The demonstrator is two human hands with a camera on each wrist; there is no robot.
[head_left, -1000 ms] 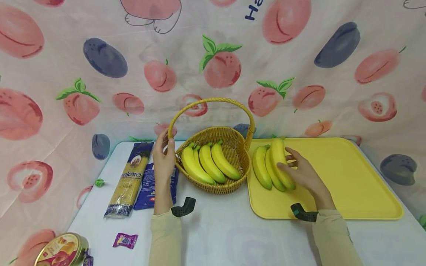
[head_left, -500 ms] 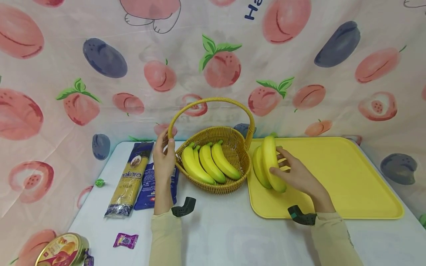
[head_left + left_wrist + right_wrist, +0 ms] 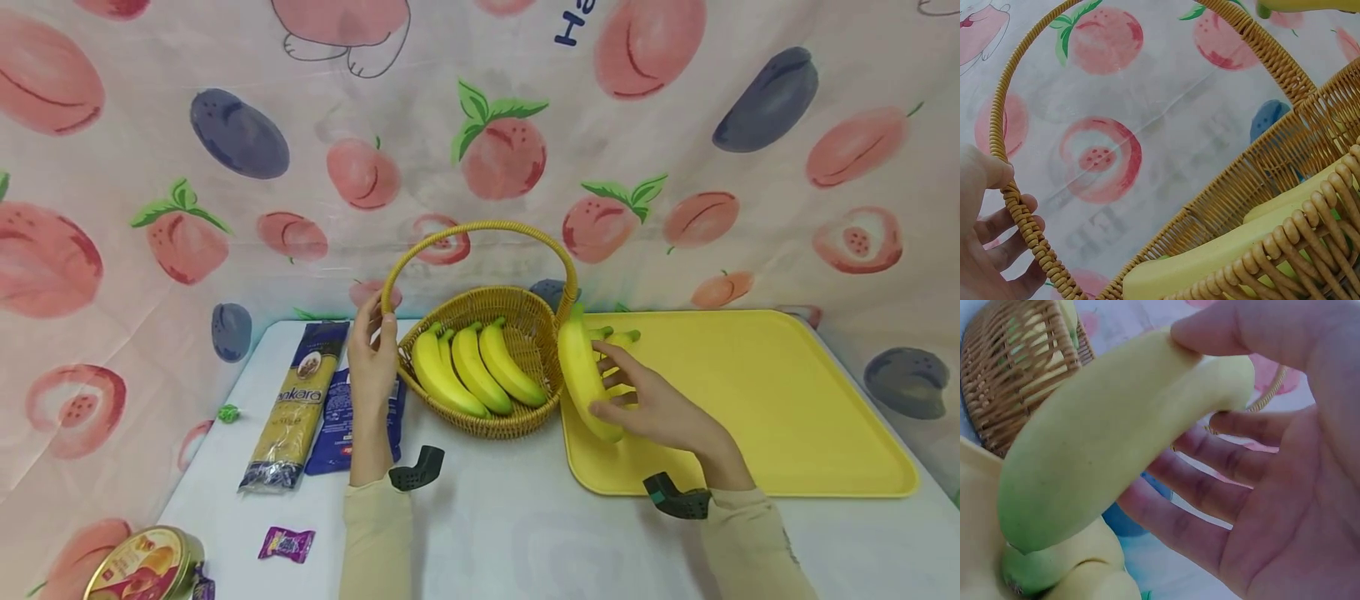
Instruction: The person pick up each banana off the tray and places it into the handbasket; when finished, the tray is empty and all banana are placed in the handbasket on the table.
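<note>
My right hand [image 3: 660, 404] grips a yellow banana [image 3: 583, 375] between thumb and fingers, beside the right rim of the wicker basket [image 3: 498, 427]. The right wrist view shows the held banana [image 3: 1104, 437] large, with more bananas [image 3: 1079, 569] beneath it on the tray. In the head view their stems [image 3: 622, 337] peek out behind the held banana. My left hand [image 3: 372, 350] holds the left side of the basket's arched handle [image 3: 1022, 219], thumb on one side and fingers on the other. Several bananas [image 3: 472, 367] lie side by side inside the basket.
A yellow tray [image 3: 780, 400] fills the table's right side. Left of the basket lie a pasta packet [image 3: 292, 417] and a blue bag [image 3: 333, 429], partly behind my left arm. A purple wrapped candy [image 3: 287, 544] and a round tin [image 3: 142, 562] sit at the front left.
My right hand has lifted the banana off the others on the tray and carried it left to the basket's right edge. The left hand stays at the handle.
</note>
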